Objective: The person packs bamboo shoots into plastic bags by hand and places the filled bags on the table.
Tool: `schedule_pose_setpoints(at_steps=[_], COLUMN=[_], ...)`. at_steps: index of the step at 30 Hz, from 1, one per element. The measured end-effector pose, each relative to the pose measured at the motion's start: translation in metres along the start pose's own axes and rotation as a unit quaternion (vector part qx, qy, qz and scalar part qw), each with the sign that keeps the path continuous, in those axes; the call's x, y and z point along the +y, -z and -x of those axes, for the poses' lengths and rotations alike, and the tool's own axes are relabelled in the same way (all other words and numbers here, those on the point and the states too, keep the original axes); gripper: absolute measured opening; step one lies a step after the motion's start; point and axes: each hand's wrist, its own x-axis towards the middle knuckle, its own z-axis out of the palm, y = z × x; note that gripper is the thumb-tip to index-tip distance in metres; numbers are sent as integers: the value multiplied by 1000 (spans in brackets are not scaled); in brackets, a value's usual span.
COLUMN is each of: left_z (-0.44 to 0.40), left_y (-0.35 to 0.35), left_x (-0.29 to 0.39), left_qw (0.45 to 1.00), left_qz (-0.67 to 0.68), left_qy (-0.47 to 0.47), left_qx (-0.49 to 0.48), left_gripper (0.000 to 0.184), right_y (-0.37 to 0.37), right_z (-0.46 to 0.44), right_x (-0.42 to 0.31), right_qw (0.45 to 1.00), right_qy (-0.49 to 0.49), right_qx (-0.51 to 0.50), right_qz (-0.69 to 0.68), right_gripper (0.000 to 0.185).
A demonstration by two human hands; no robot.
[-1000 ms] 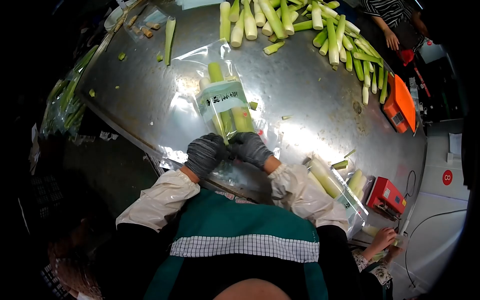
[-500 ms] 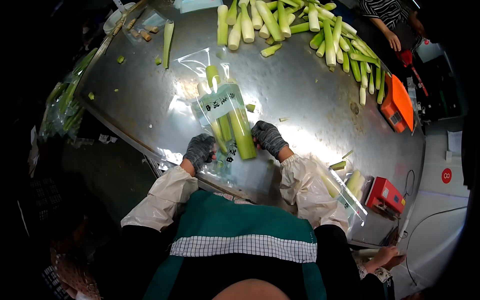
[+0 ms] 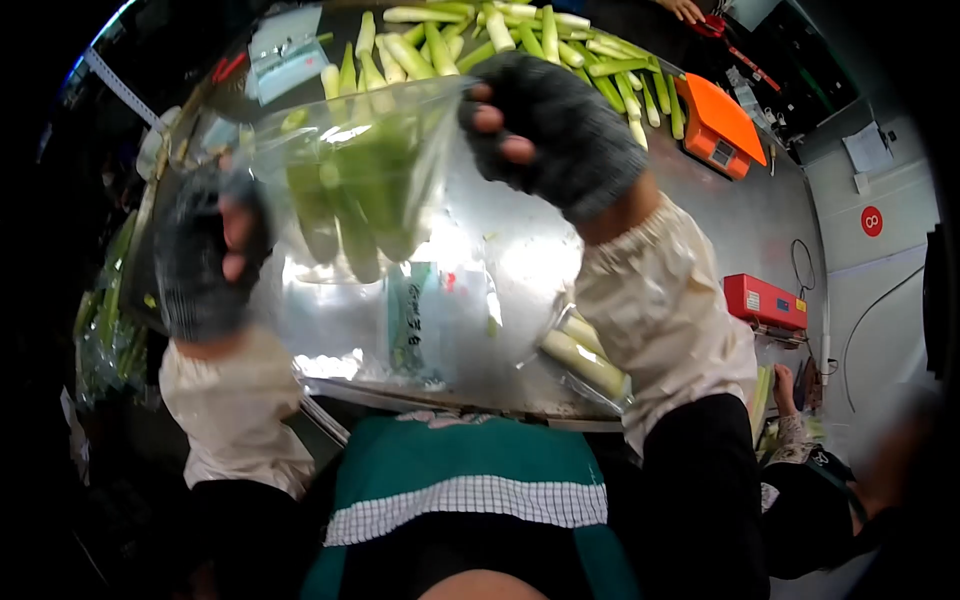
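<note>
A clear plastic bag (image 3: 275, 165) with several thick green stalks (image 3: 360, 190) inside is raised above the metal table, slightly blurred. My right hand (image 3: 555, 135), in a dark grey fingerless glove, has its fingers curled closed on the bag's upper right corner. On the other side, my left hand (image 3: 210, 255), gloved alike and smeared by motion, is closed at the bag's left edge. Below the bag, a flat plastic bag with a printed green label (image 3: 413, 320) lies on the table. Another bag of pale stalks (image 3: 585, 360) rests beneath my right forearm.
Loose pale-green stalks (image 3: 500, 32) are piled at the table's far side. An orange scale (image 3: 722, 122) stands at the back right, and a red machine (image 3: 765, 303) at the right. Plastic packets (image 3: 285, 60) lie at the back left. Other people's hands (image 3: 785, 388) show at the right.
Both hands have risen from the tabletop and spread apart, lifting the bag of stalks by its sides. The flat labelled bag beneath is now uncovered. My view has shifted.
</note>
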Motion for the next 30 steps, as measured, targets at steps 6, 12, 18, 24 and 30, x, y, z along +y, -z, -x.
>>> schedule_pose_setpoints(at_steps=[6, 12, 18, 24, 30], left_z=[-5, -19, -29, -37, -49], left_y=[-34, -49, -35, -40, -45], left_x=[-18, -32, -44, -56, -72], left_qw=[998, 997, 992, 984, 976], left_qz=[-19, 73, 92, 54, 109], left_qy=[53, 6, 67, 169, 190], left_qx=[-37, -37, -54, 8, 21], left_gripper=[18, 12, 20, 23, 25], right_y=[18, -13, 27, 42, 61], right_z=[21, 41, 37, 43, 49], right_x=[-17, -3, -8, -5, -12], right_qw=[996, 986, 980, 969, 959], right_qy=[68, 99, 108, 108, 100], right_qx=[48, 107, 146, 210, 260], right_qz=[38, 84, 86, 70, 52], right_gripper=[22, 24, 20, 20, 18])
